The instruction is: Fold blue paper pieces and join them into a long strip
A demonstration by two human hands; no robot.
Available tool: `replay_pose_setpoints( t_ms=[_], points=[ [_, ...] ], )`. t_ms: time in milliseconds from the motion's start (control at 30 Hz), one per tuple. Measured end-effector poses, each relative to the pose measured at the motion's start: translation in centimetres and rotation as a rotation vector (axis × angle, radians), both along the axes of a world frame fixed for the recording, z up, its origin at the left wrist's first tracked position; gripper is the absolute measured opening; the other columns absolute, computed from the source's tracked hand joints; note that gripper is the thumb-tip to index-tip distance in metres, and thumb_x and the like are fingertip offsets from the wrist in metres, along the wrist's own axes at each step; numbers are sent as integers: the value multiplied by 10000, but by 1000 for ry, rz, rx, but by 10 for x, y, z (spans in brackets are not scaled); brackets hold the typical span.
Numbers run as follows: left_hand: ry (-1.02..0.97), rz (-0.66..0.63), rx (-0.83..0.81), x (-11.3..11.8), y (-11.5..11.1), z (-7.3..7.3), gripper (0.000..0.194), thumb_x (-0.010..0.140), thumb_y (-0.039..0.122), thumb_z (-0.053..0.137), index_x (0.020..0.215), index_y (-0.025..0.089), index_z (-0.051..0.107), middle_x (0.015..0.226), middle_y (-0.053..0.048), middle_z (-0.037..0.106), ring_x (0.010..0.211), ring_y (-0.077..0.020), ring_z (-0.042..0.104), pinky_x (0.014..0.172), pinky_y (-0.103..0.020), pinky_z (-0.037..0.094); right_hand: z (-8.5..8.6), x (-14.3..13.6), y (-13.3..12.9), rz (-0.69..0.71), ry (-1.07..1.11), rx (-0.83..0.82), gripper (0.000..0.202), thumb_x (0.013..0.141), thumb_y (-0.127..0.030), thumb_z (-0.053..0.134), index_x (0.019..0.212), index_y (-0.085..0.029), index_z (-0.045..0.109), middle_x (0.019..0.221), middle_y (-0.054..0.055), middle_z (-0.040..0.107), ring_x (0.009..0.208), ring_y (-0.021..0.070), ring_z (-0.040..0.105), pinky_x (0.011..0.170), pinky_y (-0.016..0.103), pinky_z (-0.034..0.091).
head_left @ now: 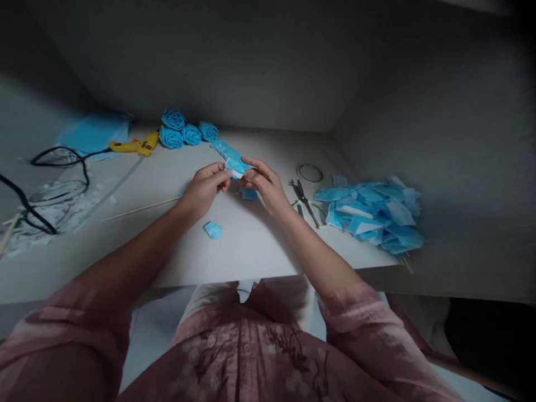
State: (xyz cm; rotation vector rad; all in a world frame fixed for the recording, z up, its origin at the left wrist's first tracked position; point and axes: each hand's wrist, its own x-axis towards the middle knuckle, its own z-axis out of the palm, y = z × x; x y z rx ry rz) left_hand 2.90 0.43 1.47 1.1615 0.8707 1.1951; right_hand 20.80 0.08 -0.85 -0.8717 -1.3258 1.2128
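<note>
Between my two hands, above the middle of the table, is a small piece of blue and white fabric point(235, 167). My left hand point(207, 187) pinches its left side with thumb and fingers. On the other side, my right hand point(264, 183) grips it, fingers bent around its edge. Behind it lies a blue strip point(224, 149), and a blue scrap point(248, 194) rests under my right hand. Nearer me lies a folded blue pentagon-shaped piece point(213, 229). A thin wooden stick point(140, 209) with a blue tip lies left of my left hand.
Several blue fabric roses point(183, 131) sit at the back beside a yellow glue gun point(136, 146) with a black cord. Flat blue sheets point(95, 133) lie at far left. Right are scissors point(307, 204), a wire ring point(310, 173) and a heap of blue pieces point(372, 212). Walls enclose the table.
</note>
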Motion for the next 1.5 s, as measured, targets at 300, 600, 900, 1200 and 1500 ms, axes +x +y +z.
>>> replay_pose_setpoints(
  t_ms=[300,600,900,1200,1500],
  points=[
    [48,-48,57,4,-6,-6,212,767,259,789,681,189,609,636,9,548,616,-111,469,612,-251,369,-15,2,10,28,-102,82,646,870,-524,854,1425,-261,654,919,-3,689,830,177,652,764,307,584],
    [-13,-137,17,1,-2,-1,185,814,367,680,748,205,620,645,-25,604,620,-150,546,596,-264,433,-15,3,12,28,-93,109,588,879,-439,835,1411,-260,659,927,-4,736,842,175,690,814,314,592],
    [200,1,50,-6,1,5,121,811,223,758,726,190,678,640,-6,621,619,-129,519,619,-249,412,-7,3,9,-17,-193,78,558,862,-338,791,1402,-239,695,886,-15,670,798,158,632,751,296,554],
    [97,99,33,-8,6,-6,179,821,206,704,660,183,630,632,2,578,594,-102,491,598,-236,377,-9,6,12,-101,-149,79,497,874,-336,751,1363,-258,710,1038,32,739,937,177,692,863,310,575],
    [192,209,79,0,-4,9,200,818,118,683,636,179,626,629,14,579,587,-95,475,606,-238,399,11,-3,-12,-234,-371,260,184,934,-376,668,830,-227,695,819,4,697,812,172,618,829,319,484]
  ],
)
